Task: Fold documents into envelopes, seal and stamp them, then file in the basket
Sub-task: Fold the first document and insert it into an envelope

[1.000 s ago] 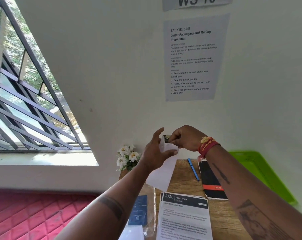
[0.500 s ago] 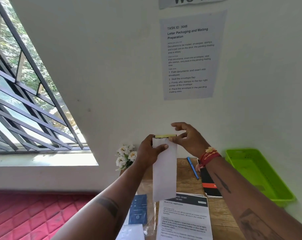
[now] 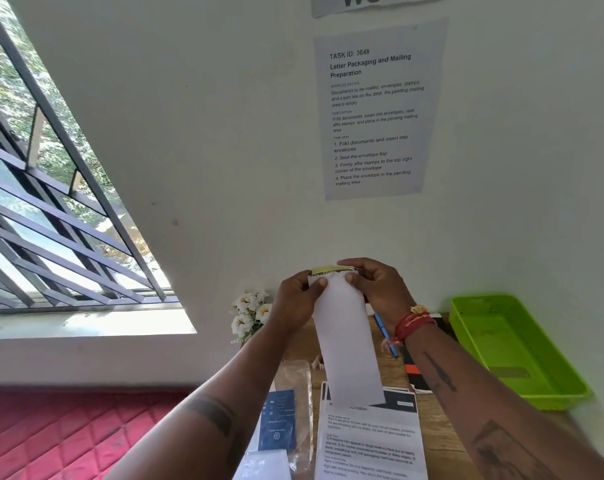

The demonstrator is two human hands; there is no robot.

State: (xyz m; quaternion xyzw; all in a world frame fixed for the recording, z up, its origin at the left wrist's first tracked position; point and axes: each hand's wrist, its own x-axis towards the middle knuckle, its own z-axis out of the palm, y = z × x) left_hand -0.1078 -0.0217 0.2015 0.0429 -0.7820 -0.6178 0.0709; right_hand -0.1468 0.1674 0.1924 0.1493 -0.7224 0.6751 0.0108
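A long white envelope [image 3: 347, 344] hangs upright in the air above the wooden desk [image 3: 394, 370], its top edge showing a yellow strip. My left hand [image 3: 295, 299] pinches the top left corner, thumb on the front. My right hand [image 3: 376, 289] pinches the top right corner, fingers curled over the flap. Printed documents [image 3: 369, 441] lie on the desk below the envelope. The green basket [image 3: 515, 348] sits at the desk's right side with nothing visible in it.
A blue pen [image 3: 385, 336] and a black notebook with an orange band [image 3: 416, 370] lie behind my right wrist. A blue booklet [image 3: 278, 424], clear plastic sleeve [image 3: 298, 393] and white flowers [image 3: 250, 313] are at the left. The wall is close ahead.
The envelope has turned upright and moved down a little. My right hand shifted from the top middle to the top right corner, and my left thumb closed onto the front.
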